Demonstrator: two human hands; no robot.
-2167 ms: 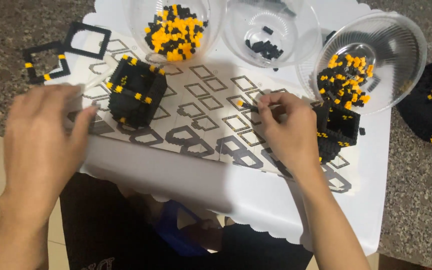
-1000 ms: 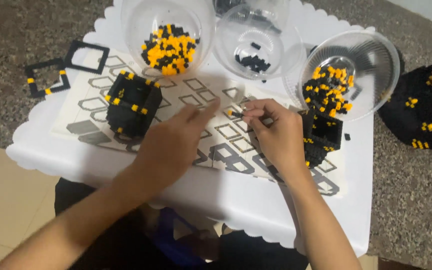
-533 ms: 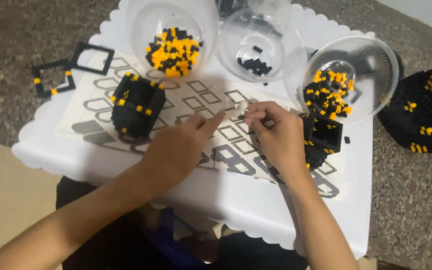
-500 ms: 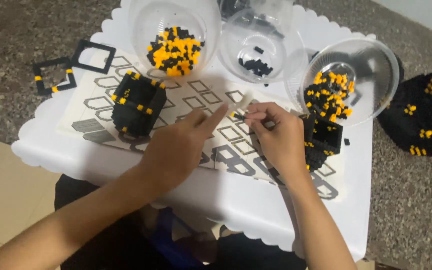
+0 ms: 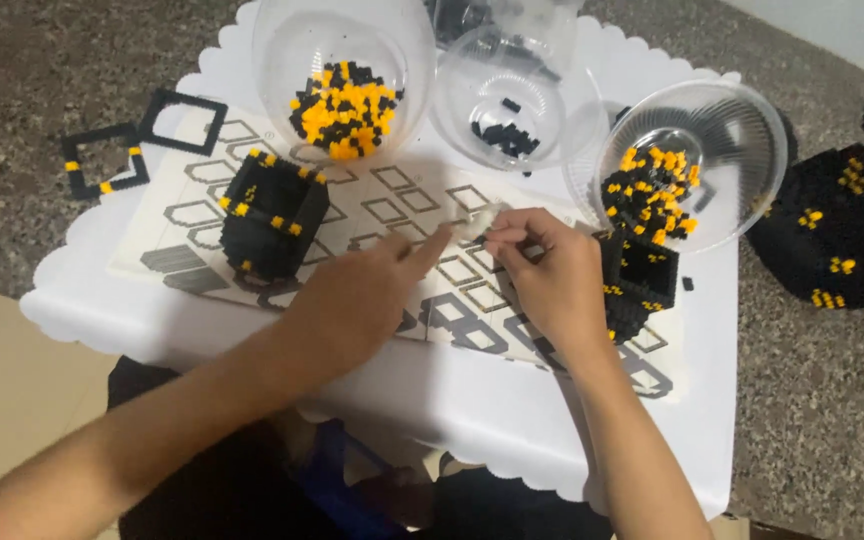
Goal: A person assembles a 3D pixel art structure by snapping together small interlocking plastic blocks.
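Over the patterned instruction sheet (image 5: 402, 200) on the white tabletop (image 5: 652, 400), the left hand (image 5: 357, 300) stretches a finger toward a small pale piece (image 5: 477, 222) pinched in the right hand (image 5: 552, 275). A black-and-yellow brick cube (image 5: 272, 215) stands just left; three clear bowls sit behind.

A white instruction sheet (image 5: 392, 215) printed with grey and black outlined shapes lies mid-table; no packages or screens, seemingly.
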